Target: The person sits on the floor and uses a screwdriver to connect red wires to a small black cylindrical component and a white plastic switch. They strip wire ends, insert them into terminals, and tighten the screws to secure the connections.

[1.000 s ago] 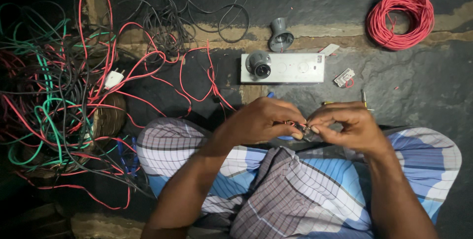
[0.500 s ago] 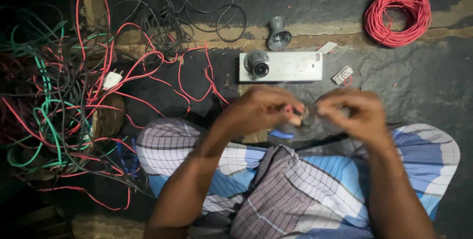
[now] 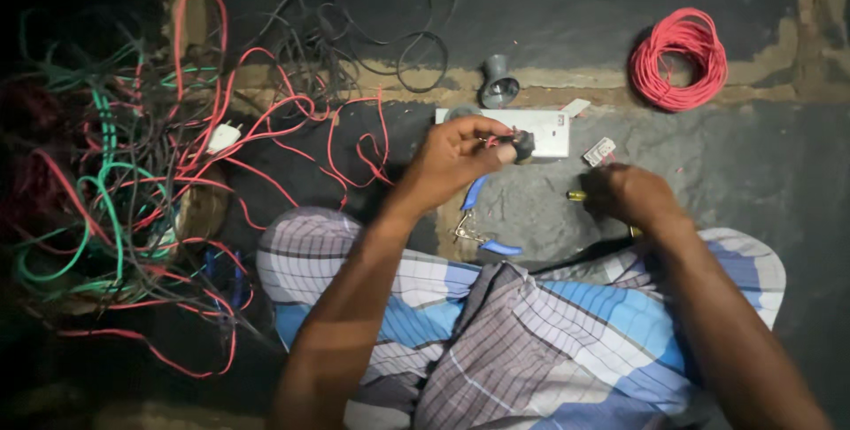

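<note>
Your checked cloth covers your lap nearest you. Just past it, blue-handled pliers lie on the floor. Your right hand is closed on a yellow-handled tool low over the floor. Your left hand pinches a small black part over the white switch box. Farther off, a red wire coil lies toward the floor's far right corner.
</note>
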